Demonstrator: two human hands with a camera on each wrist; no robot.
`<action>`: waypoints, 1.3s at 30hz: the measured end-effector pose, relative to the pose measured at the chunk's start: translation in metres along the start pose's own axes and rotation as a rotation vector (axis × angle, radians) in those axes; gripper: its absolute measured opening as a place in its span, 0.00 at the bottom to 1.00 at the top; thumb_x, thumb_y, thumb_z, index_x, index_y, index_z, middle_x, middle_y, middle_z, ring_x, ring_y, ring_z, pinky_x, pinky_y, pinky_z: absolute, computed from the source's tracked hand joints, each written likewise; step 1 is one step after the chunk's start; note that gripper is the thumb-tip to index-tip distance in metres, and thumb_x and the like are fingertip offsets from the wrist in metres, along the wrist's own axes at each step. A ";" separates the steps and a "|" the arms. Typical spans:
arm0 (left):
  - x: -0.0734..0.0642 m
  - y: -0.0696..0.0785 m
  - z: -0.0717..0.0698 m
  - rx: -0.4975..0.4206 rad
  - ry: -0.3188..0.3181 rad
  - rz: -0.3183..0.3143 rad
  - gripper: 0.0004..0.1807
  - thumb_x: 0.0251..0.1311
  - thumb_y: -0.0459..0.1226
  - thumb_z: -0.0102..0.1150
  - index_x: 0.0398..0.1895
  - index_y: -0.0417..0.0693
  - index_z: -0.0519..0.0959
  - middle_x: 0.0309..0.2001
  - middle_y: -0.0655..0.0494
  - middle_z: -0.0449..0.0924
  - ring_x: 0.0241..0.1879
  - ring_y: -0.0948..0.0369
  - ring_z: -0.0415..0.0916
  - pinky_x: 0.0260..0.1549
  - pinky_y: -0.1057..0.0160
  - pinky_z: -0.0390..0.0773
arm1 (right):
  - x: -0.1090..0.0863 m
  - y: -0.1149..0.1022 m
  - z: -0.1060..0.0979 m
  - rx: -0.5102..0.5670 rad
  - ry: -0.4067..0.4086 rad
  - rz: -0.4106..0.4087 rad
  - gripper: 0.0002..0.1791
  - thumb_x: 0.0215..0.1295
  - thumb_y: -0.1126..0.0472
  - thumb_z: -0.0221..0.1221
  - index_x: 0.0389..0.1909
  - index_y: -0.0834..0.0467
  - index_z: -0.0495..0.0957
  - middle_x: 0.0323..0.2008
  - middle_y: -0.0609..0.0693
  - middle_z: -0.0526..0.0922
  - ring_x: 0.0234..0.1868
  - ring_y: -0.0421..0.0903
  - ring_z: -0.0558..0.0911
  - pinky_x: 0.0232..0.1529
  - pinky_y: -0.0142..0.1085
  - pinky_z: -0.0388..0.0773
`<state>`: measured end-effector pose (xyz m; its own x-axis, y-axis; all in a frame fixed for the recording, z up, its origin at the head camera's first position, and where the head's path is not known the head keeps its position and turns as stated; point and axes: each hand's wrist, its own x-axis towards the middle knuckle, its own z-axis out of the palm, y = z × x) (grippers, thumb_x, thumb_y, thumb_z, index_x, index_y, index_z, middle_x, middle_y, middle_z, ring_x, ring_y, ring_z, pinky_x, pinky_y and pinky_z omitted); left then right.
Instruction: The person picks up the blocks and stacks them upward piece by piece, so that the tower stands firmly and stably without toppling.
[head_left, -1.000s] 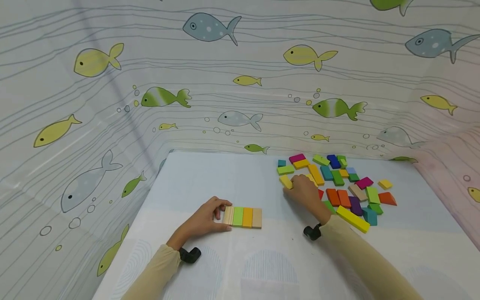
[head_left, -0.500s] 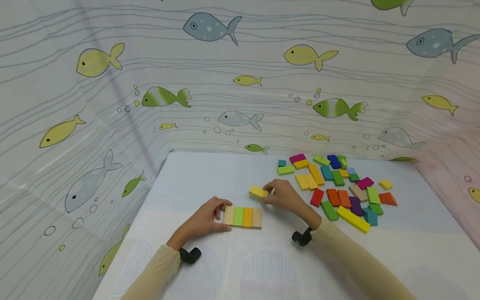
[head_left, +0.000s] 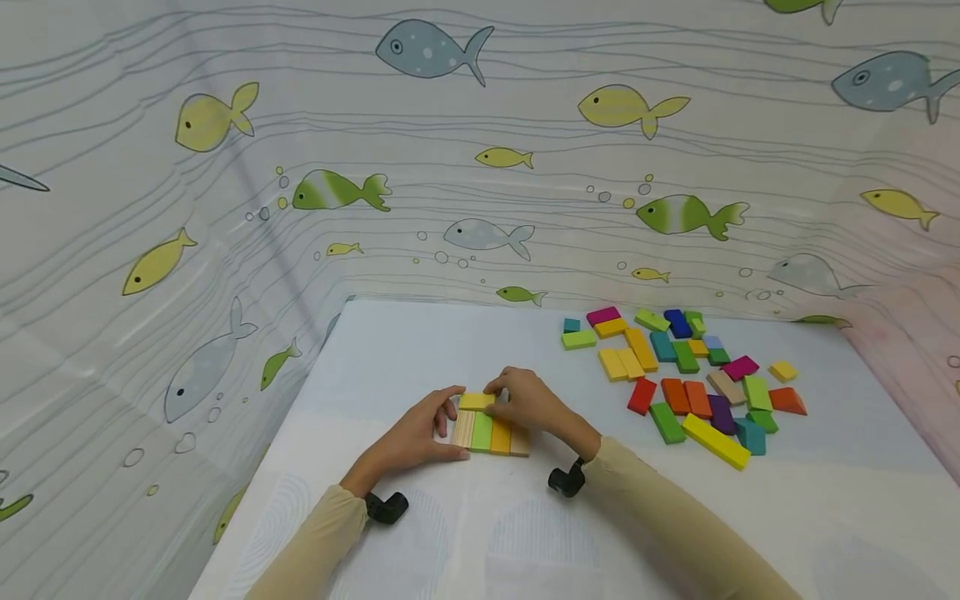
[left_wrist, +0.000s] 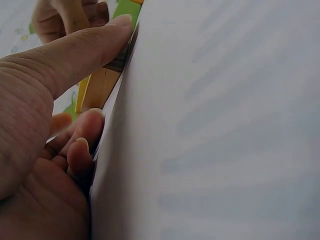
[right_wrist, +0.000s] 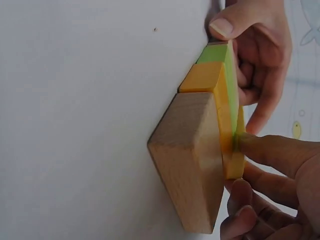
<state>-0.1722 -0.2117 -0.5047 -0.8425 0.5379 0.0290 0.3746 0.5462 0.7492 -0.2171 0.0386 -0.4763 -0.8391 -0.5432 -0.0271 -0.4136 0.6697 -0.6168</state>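
Observation:
A short row of blocks lies in the middle of the table: a striped wooden block (head_left: 462, 429), a light green block (head_left: 482, 433), an orange block (head_left: 500, 439) and a plain wooden block (right_wrist: 185, 125). My left hand (head_left: 415, 433) holds the row's left end, thumb at the striped block's near end and index finger by its far corner. Between right thumb and index finger, my right hand (head_left: 537, 406) pinches a yellow block (head_left: 474, 402). That block lies crosswise along the far ends of the striped and green blocks.
At the right, loose coloured blocks lie spread out, among them a long yellow block (head_left: 716, 442), a red block (head_left: 642, 396) and a purple block (head_left: 721, 414). Behind the table (head_left: 420, 333) rises a fish-patterned wall covering (head_left: 420, 150).
My right hand has picked the yellow block from the loose blocks and carried it left to the row's far side. My left hand has stayed at the row's left end.

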 end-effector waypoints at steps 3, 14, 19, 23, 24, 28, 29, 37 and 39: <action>0.002 0.000 0.000 0.022 -0.004 0.001 0.53 0.53 0.50 0.80 0.78 0.43 0.61 0.49 0.58 0.71 0.35 0.63 0.70 0.38 0.64 0.72 | -0.001 0.001 0.000 0.014 -0.001 0.002 0.14 0.68 0.57 0.69 0.51 0.58 0.88 0.43 0.48 0.84 0.41 0.44 0.79 0.47 0.38 0.78; 0.004 0.002 -0.001 0.045 -0.021 -0.026 0.55 0.52 0.49 0.81 0.78 0.42 0.60 0.48 0.58 0.70 0.36 0.63 0.70 0.41 0.63 0.72 | -0.020 0.033 -0.025 0.039 0.107 0.052 0.12 0.72 0.57 0.64 0.53 0.55 0.86 0.45 0.47 0.85 0.42 0.45 0.79 0.46 0.39 0.80; 0.004 0.003 0.000 0.055 -0.017 -0.021 0.55 0.52 0.48 0.81 0.78 0.41 0.60 0.49 0.58 0.70 0.36 0.63 0.70 0.41 0.64 0.72 | -0.042 0.073 -0.056 0.017 0.225 0.172 0.16 0.70 0.58 0.66 0.55 0.59 0.84 0.47 0.54 0.84 0.44 0.51 0.79 0.45 0.43 0.81; 0.004 0.003 -0.001 0.057 -0.017 -0.020 0.55 0.52 0.49 0.81 0.78 0.41 0.60 0.49 0.58 0.70 0.36 0.63 0.70 0.41 0.63 0.72 | -0.060 0.101 -0.075 -0.059 0.285 0.322 0.21 0.68 0.57 0.67 0.58 0.63 0.82 0.45 0.59 0.81 0.44 0.54 0.77 0.44 0.45 0.79; 0.004 0.003 -0.001 0.059 -0.018 -0.022 0.55 0.52 0.48 0.81 0.78 0.41 0.59 0.49 0.58 0.70 0.36 0.62 0.70 0.41 0.63 0.72 | -0.064 0.106 -0.079 -0.082 0.292 0.357 0.23 0.67 0.56 0.68 0.58 0.64 0.82 0.45 0.60 0.79 0.45 0.55 0.76 0.45 0.46 0.78; 0.002 0.004 -0.003 0.054 -0.020 -0.039 0.56 0.51 0.48 0.81 0.79 0.41 0.59 0.49 0.57 0.70 0.36 0.62 0.70 0.42 0.63 0.72 | -0.072 0.116 -0.085 -0.110 0.302 0.454 0.28 0.65 0.55 0.71 0.59 0.70 0.80 0.44 0.62 0.77 0.47 0.57 0.74 0.48 0.49 0.77; 0.002 0.004 -0.003 0.051 -0.022 -0.043 0.56 0.51 0.48 0.81 0.79 0.42 0.59 0.48 0.57 0.69 0.36 0.62 0.70 0.42 0.63 0.72 | -0.073 0.116 -0.085 -0.104 0.297 0.469 0.29 0.65 0.54 0.71 0.58 0.70 0.80 0.45 0.62 0.76 0.47 0.58 0.73 0.50 0.50 0.76; 0.005 0.001 0.001 0.048 -0.028 -0.046 0.55 0.50 0.50 0.82 0.78 0.44 0.60 0.48 0.55 0.68 0.36 0.62 0.68 0.39 0.64 0.71 | -0.070 0.112 -0.082 -0.100 0.225 0.455 0.24 0.63 0.59 0.71 0.55 0.68 0.81 0.44 0.61 0.80 0.46 0.57 0.76 0.54 0.52 0.76; 0.006 0.001 0.002 0.048 -0.026 -0.048 0.55 0.50 0.49 0.82 0.78 0.44 0.61 0.48 0.55 0.68 0.36 0.62 0.68 0.39 0.63 0.71 | -0.071 0.110 -0.082 -0.102 0.212 0.448 0.22 0.63 0.59 0.71 0.54 0.67 0.82 0.44 0.61 0.81 0.45 0.57 0.77 0.54 0.51 0.77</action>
<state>-0.1759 -0.2063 -0.5050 -0.8496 0.5269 -0.0237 0.3531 0.6016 0.7165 -0.2324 0.1926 -0.4776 -0.9910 -0.0835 -0.1046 -0.0200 0.8651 -0.5011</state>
